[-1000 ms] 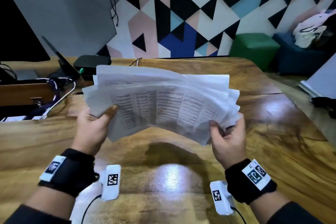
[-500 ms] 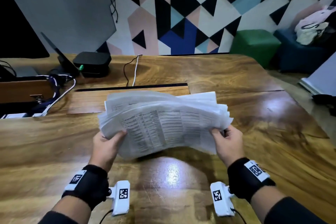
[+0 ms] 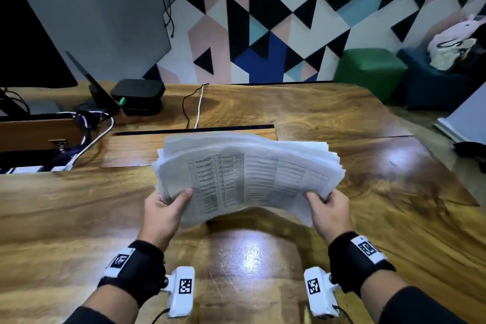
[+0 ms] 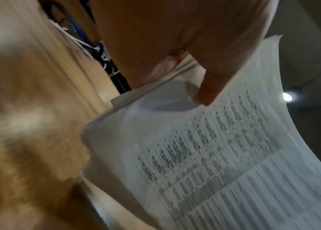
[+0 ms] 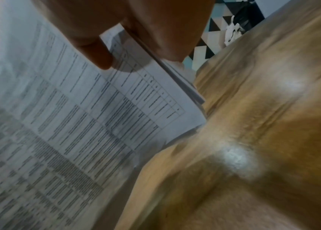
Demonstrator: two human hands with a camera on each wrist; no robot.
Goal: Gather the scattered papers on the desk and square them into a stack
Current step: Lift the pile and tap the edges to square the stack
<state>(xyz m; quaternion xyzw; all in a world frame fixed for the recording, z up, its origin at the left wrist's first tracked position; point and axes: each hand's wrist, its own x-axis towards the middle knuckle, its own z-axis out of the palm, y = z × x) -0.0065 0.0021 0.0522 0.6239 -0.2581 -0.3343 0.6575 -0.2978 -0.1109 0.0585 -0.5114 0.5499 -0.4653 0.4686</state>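
papers (image 3: 252, 179) gathered, off tabletop (image 3: 79, 218) | left hand (image 3: 163, 214) at 9, right hand (image 3: 330, 214) at 3, fingers clamped on ends | edges splayed, squaring left

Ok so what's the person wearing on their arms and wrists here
Both arms have dark sleeves. The left hand and right hand are bare. Each wrist carries a black band with a white tag printed with a black square code, plus a white camera block bearing another code, with a thin black cable trailing from it.
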